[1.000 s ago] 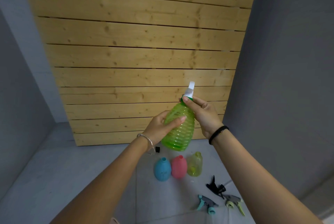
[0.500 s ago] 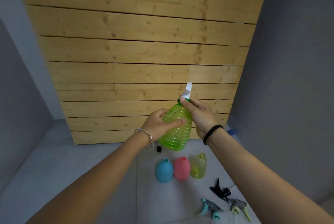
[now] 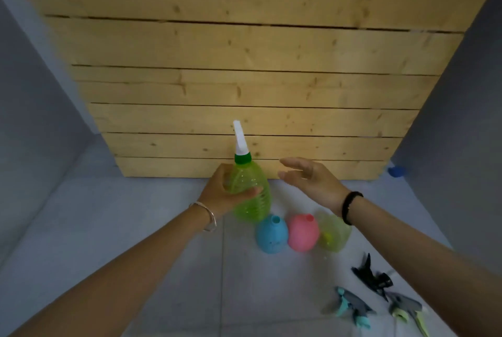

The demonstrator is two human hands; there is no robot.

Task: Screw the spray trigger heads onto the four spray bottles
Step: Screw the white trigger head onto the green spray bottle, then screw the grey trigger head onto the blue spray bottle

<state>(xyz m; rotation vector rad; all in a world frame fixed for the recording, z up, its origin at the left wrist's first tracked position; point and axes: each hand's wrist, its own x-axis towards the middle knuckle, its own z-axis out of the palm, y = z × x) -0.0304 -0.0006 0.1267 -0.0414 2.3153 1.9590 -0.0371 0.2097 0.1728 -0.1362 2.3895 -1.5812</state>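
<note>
While the fingers (image 3: 252, 192) of the left hand (image 3: 222, 192) curl round the middle of the green bottle (image 3: 251, 200), holding it upright, the right hand (image 3: 312, 181) hovers just right of it, fingers (image 3: 292, 162) spread and empty. Its white trigger head (image 3: 240, 141) looks seated, so this bottle seems done. The next move calls for setting it down and fetching the teal trigger head (image 3: 353, 306), well right of it, for the blue bottle (image 3: 271, 236) by its base.

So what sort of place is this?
Probably a bare indoor corner: plain grey walls, a wooden plank panel, and a pale tiled floor where spray bottles and trigger heads sit loose.
</note>
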